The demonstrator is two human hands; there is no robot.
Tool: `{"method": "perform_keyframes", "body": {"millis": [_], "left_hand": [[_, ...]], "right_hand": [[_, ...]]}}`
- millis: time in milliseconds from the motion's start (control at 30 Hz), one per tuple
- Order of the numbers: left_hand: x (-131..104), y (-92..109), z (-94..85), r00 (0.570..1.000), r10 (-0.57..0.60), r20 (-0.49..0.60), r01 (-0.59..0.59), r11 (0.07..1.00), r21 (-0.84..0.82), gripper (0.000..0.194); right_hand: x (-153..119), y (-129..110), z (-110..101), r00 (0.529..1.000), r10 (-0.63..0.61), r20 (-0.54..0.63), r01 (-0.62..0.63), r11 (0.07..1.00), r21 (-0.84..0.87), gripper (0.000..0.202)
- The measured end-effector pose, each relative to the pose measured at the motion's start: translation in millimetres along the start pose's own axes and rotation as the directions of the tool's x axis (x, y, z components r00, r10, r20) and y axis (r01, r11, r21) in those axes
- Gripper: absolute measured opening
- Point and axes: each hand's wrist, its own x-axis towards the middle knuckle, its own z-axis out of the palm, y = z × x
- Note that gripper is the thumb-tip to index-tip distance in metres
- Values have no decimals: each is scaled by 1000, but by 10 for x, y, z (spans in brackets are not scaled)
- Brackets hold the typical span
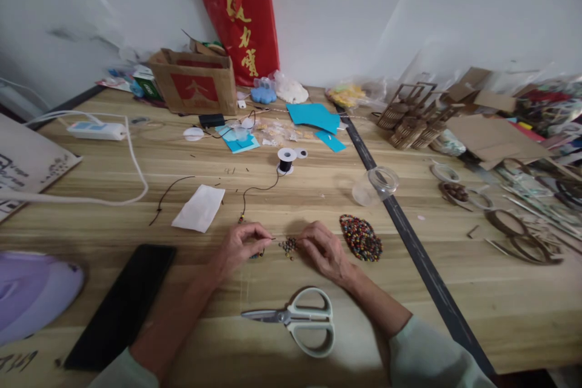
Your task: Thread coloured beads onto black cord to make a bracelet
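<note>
My left hand [243,245] is closed in a pinch on a dark cord, whose short tip sticks out to the right. From the spool [285,160] a dark thread runs down to a few beads [241,218] just above that hand. Some strung beads show below its fingers. My right hand [322,248] rests with bent fingers at the right edge of a small pile of loose beads [288,247]; anything between its fingertips is too small to make out. A coil of colourful strung beads [361,237] lies to the right.
Scissors [291,318] lie in front of my hands. To the left are a white paper [199,208], a black phone-like slab [122,306] and a purple iron [36,294]. Clear round containers [377,185] stand right of centre. A cardboard box [195,85] and red bag [240,18] stand behind.
</note>
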Motion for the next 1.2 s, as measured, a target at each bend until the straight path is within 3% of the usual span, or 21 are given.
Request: {"method": "perform_keyframes", "body": {"millis": [233,400,600,900,1200], "left_hand": [[-18,-29,127,998,24,54,-30,993,114,10],[-48,-28,215,996,71,54,-82,964,254,8],[-59,-54,263,986,153,67,-167,921,353,11],[-60,-86,284,974,208,93,-228,882,412,11],[-81,-77,298,978,200,66,-210,893,399,12]], "right_hand": [[0,28,-17,999,11,-39,-11,1000,-7,11],[-13,49,-37,999,-12,36,13,1000,-23,12],[-3,41,-61,991,-52,124,77,976,-205,10],[-29,93,-8,980,-62,192,126,929,-347,6],[-12,65,-4,977,-107,187,159,943,-293,11]]}}
